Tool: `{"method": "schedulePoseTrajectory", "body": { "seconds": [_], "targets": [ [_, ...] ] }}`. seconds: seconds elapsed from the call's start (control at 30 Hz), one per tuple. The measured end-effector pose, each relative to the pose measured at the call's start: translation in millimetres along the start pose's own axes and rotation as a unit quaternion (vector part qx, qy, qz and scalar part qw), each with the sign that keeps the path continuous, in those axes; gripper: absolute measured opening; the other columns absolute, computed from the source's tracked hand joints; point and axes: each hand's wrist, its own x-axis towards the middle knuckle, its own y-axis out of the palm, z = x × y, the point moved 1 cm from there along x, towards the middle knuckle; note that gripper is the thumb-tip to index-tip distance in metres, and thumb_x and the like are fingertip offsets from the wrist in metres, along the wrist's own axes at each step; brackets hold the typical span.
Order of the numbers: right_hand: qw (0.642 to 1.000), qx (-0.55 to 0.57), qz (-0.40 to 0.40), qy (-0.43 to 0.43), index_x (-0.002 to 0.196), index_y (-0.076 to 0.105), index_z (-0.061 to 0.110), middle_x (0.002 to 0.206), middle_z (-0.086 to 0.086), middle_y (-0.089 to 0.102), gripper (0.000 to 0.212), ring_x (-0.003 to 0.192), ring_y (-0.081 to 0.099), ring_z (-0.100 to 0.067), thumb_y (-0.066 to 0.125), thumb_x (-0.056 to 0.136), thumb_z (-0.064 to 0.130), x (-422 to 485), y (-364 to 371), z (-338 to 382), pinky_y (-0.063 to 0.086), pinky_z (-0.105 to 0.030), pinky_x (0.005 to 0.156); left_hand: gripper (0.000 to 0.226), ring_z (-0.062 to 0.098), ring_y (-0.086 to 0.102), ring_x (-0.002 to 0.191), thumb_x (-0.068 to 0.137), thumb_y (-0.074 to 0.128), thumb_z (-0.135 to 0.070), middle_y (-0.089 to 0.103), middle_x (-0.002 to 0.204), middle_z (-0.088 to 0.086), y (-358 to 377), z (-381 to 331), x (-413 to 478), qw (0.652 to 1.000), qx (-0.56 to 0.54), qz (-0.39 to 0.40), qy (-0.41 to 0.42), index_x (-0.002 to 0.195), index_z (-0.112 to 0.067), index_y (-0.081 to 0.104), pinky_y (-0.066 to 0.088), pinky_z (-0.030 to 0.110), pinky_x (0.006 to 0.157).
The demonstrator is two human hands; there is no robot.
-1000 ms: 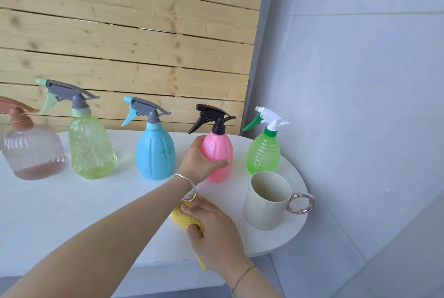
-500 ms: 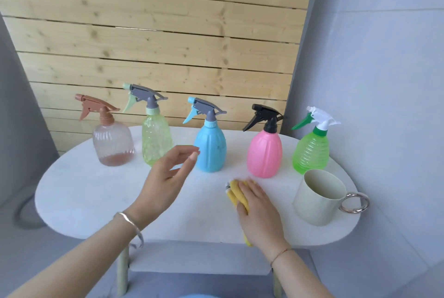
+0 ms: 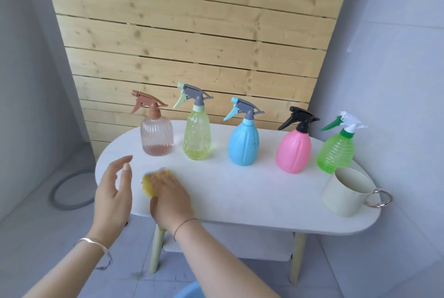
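Right hand [image 3: 171, 198] atop half-hidden yellow sponge [image 3: 149, 186]

Table [image 3: 240, 192]: white, oval, on pale legs
Back row, from left: clear bottle [image 3: 156, 136], yellow bottle [image 3: 197, 138], blue bottle [image 3: 243, 145], pink bottle [image 3: 293, 152], green bottle [image 3: 336, 152], all upright
Right end: cream mug [image 3: 341, 198]
Front left: yellow sponge [image 3: 149, 186]

Left hand [image 3: 113, 192] hovers, fingers [image 3: 125, 176] loosely spread; right hand [image 3: 171, 198] presses down flat.
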Motion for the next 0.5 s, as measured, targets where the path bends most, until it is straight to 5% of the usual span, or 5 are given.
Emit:
{"method": "schedulePoseTrajectory", "body": {
  "seconds": [0.13,0.23,0.4,0.5],
  "targets": [
    [0.997,-0.007,0.039,-0.061,0.142,0.040,0.017,0.155,0.000,0.029,0.054,0.144,0.021,-0.019,0.046,0.091,0.004,-29,-8,1,0.023,-0.032,0.116,0.025,0.009,0.047,0.116,0.104,0.039,-0.024,0.055,0.125,-0.012,-5,-1,-7,1.000,-0.021,-0.016,-0.002,0.122,-0.023,0.056,0.035,0.028,0.096],
    [0.999,-0.009,0.005,-0.046,0.142,0.042,0.021,0.154,0.001,0.032,0.057,0.143,0.025,-0.017,0.043,0.088,0.003,-66,-32,-39,0.016,-0.024,0.118,0.025,0.010,0.049,0.114,0.104,0.040,-0.022,0.055,0.123,-0.012,1,-6,-19,1.000,-0.019,-0.009,-0.004,0.122,-0.020,0.057,0.036,0.031,0.099],
    [0.993,-0.044,-0.076,0.080,0.141,0.042,0.029,0.152,0.008,0.034,0.063,0.142,0.025,-0.008,0.043,0.085,0.000,-131,-94,-135,0.010,-0.011,0.113,0.027,0.013,0.050,0.118,0.103,0.041,-0.020,0.057,0.125,-0.007,20,-10,-39,0.999,0.005,0.044,0.007,0.123,-0.016,0.058,0.034,0.026,0.099],
    [0.975,-0.062,-0.111,0.180,0.143,0.040,0.029,0.154,0.009,0.028,0.062,0.143,0.022,-0.007,0.043,0.087,0.003,-157,-124,-174,0.020,-0.021,0.113,0.026,0.010,0.050,0.117,0.102,0.042,-0.021,0.058,0.123,-0.007,30,-14,-49,0.996,0.023,0.085,0.017,0.121,-0.018,0.060,0.032,0.023,0.098]
  ]
}}
